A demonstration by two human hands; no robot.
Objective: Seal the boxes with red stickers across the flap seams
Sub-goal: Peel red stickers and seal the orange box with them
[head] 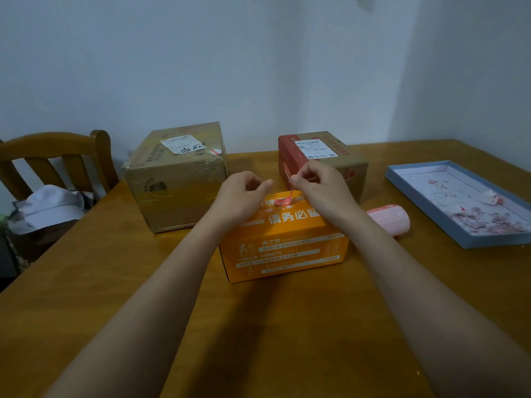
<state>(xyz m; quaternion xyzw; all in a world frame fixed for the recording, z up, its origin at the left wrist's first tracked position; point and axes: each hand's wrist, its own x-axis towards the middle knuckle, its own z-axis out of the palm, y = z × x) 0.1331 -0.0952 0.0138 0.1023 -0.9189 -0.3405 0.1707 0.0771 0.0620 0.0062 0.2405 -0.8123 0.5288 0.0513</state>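
An orange box [287,248] with white print lies in front of me on the wooden table [258,326]. A thin red sticker [288,196] hangs over its far top edge, pinched at its upper end by my right hand [319,185]. My left hand [244,193] hovers just left of the sticker with fingers curled and holds nothing that I can see. Behind stand a large brown taped box [175,179] on the left and a red and brown box [321,159] on the right. A pink sticker roll [389,218] lies right of the orange box.
A shallow blue tray [459,202] with pink paper scraps sits at the right of the table. A wooden chair [57,159] with bags on its seat stands at the left. The wall is close behind the boxes.
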